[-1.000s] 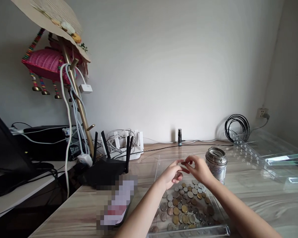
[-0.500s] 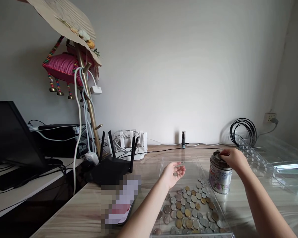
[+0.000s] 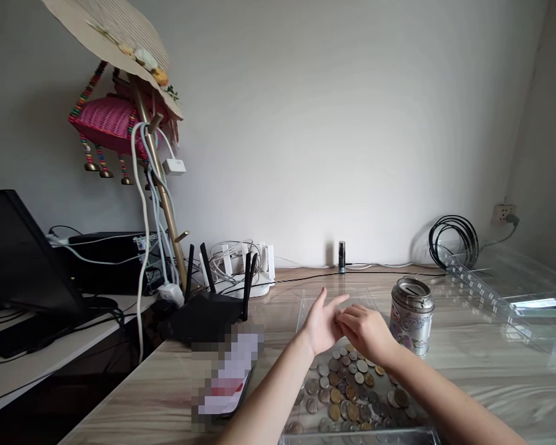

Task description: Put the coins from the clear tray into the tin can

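My left hand [image 3: 323,327] is turned palm up above the clear tray, thumb and fingers spread. My right hand [image 3: 366,330] reaches across and pinches at the left palm. A coin edge just shows at its fingertips; the rest is covered by the fingers. Below both hands, many silver and gold-coloured coins [image 3: 335,395] lie loose in the clear plastic tray [image 3: 361,437]. Right of the hands stands a round metal tin [image 3: 412,321] with a flower pattern, upright, its slotted lid on.
A phone [image 3: 229,389], partly blurred out, lies left of the tray. Behind it are a black router [image 3: 204,318] and a white router [image 3: 254,287]. A small dark bottle [image 3: 341,256] stands by the wall. Clear plastic trays [image 3: 514,303] and coiled black cable [image 3: 453,241] are at right.
My right hand has left the tin's lid and moved left to my left palm, where a coin was lying. My left hand stays nearly in place.
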`<state>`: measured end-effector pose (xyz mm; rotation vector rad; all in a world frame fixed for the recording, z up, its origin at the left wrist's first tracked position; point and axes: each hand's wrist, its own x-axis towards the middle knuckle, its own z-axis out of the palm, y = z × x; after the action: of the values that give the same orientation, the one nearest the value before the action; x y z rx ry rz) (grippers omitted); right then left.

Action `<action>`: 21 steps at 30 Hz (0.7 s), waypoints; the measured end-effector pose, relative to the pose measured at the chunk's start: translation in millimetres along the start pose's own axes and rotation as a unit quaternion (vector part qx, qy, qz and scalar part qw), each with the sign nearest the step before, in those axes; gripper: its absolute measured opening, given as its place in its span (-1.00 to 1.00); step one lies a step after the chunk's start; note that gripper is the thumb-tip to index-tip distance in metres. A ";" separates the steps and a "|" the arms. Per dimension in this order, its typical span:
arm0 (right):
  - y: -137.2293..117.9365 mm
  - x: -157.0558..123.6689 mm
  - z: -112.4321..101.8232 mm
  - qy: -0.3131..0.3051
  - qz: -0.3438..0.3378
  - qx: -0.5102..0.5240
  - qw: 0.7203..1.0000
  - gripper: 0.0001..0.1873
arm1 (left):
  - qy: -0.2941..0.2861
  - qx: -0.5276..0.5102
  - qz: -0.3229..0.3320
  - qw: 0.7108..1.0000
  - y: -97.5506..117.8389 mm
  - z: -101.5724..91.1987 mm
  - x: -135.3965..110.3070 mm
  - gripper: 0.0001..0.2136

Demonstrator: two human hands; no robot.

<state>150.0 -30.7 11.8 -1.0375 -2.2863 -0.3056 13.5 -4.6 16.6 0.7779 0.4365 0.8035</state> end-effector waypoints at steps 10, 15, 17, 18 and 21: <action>111.8 -25.3 -95.8 0.000 0.420 -0.114 0.900 -0.78 | 0.127 0.139 0.059 0.980 -1.8 -10.4 11.8 -0.51; 112.9 -27.4 -91.3 0.024 0.394 -0.120 0.911 -0.74 | 0.133 0.197 0.061 0.969 -3.5 -13.0 13.6 -0.56; 99.7 -21.6 -88.3 0.119 0.327 -0.146 0.926 -0.71 | 0.148 0.242 0.071 0.956 -4.9 -14.6 14.5 -0.58; 91.1 -18.0 -85.6 0.161 0.288 -0.143 0.933 -0.70 | 0.157 0.273 0.073 0.946 -5.8 -15.7 15.3 -0.59; 62.5 -9.3 -66.0 0.152 0.189 -0.065 0.968 -0.70 | 0.181 0.397 0.067 0.897 -9.4 -19.2 18.6 -0.69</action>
<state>229.6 -23.3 56.1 -1.3630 -1.7740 -0.4258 17.8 14.2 -4.1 1.4346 1.0951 0.9052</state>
